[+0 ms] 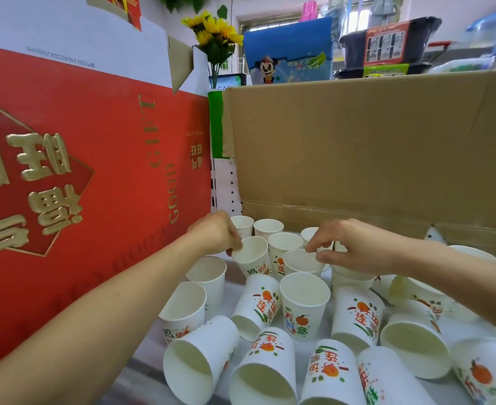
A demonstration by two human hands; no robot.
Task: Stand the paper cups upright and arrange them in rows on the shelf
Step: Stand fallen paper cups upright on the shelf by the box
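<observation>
The scene is lit brightly and evenly; only soft shadows are cast. A sheen is seen on the red box (95, 127) at 9 o'clock. Straight edges are bowed towards the borders.

left hand (216, 233): bare | right hand (354, 249): bare | forearms (109, 302): bare

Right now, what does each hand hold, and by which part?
The left hand pinches the rim of one cup; the right hand, the rim of the neighbouring cup.
</observation>
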